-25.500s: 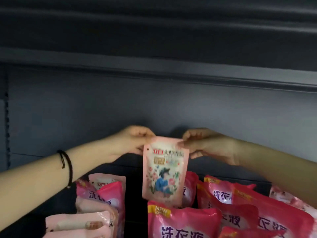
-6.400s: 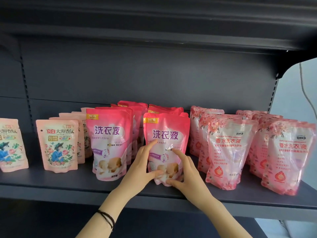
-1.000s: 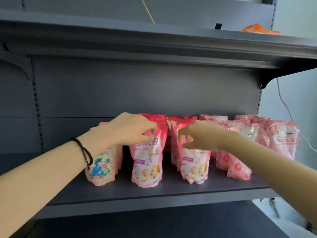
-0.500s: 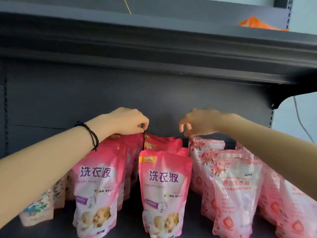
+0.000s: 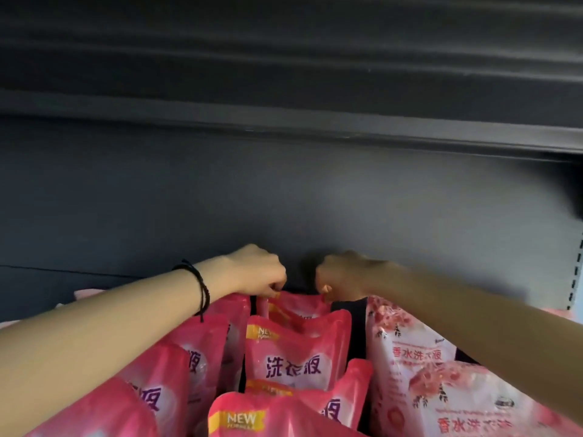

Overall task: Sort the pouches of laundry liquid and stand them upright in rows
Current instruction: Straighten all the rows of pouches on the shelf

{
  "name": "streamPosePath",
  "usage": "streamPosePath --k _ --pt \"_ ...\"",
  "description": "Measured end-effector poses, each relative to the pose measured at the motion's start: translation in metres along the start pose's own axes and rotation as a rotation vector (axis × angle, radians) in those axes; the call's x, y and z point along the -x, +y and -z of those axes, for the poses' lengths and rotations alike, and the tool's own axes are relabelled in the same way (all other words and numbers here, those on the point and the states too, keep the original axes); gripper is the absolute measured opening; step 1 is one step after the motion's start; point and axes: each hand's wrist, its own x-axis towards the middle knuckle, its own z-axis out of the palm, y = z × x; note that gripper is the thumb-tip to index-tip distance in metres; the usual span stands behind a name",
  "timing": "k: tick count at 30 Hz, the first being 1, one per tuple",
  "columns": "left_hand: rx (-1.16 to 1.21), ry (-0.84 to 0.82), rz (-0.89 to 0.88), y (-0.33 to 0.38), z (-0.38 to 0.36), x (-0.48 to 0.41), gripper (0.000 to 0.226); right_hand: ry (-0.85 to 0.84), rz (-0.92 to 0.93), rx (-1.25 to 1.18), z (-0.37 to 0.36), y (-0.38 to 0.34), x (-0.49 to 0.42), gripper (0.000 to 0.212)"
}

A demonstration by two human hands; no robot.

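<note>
When set against the view half a second back, no longer hovering clear of the pouch tops: both down at the rear of the middle row. Curled tight at the left hand (image 5: 252,272), black cord (image 5: 202,288) round the wrist, fingertips pinching the top left corner of the rearmost deep-pink pouch (image 5: 296,307). Curled likewise at the right hand (image 5: 344,275), thumb and fingers closing on the top right corner, exact contact lost in shadow. Suggests a last straightening of the back pouch rather than more sorting: rows already formed, other deep-pink pouches (image 5: 293,354) filed in front, pale floral pouches (image 5: 410,351) just beside on the right. Sits close to the dark back panel (image 5: 284,200), behind its row-mates, only the top strip showing. Stands upright, long axis vertical, top seam uppermost between the two hands, printed face with its yellow tab turned toward the shelf front. Lower half hidden, so cannot tell whether square on its base.
</note>
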Motion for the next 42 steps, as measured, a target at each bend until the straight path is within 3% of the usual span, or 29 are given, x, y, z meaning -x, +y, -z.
streamPosePath --k 5,17,20,22,27,32,39,42 --pt "0.042 0.006 0.01 0.004 -0.001 -0.019 0.021 -0.007 -0.002 0.016 -0.004 0.015 0.007 0.041" --pt "0.207 -0.001 0.024 0.01 0.001 -0.024 0.023 -0.055 0.023 0.048 -0.008 0.028 0.007 0.017" --pt "0.184 -0.028 0.008 0.006 0.01 -0.014 0.024 -0.092 -0.006 0.005 -0.002 0.025 0.012 0.025" --pt "0.208 0.04 0.035 0.002 0.019 -0.005 0.025 -0.103 -0.032 -0.02 0.007 0.023 0.023 0.028" --pt "0.213 0.186 0.1 0.011 0.054 0.029 0.021 -0.023 -0.122 -0.134 0.032 0.018 0.076 0.021" --pt "0.298 0.274 0.097 0.068 0.103 0.066 0.02 0.125 -0.171 -0.131 0.045 0.002 0.16 0.024" --pt "0.65 0.398 0.096 0.163 0.146 0.092 0.021 0.34 -0.277 -0.458 0.04 -0.007 0.265 0.027" --pt "0.888 0.565 0.147 0.2 0.141 0.09 0.019 0.499 -0.371 -0.685 0.029 -0.011 0.292 0.023"
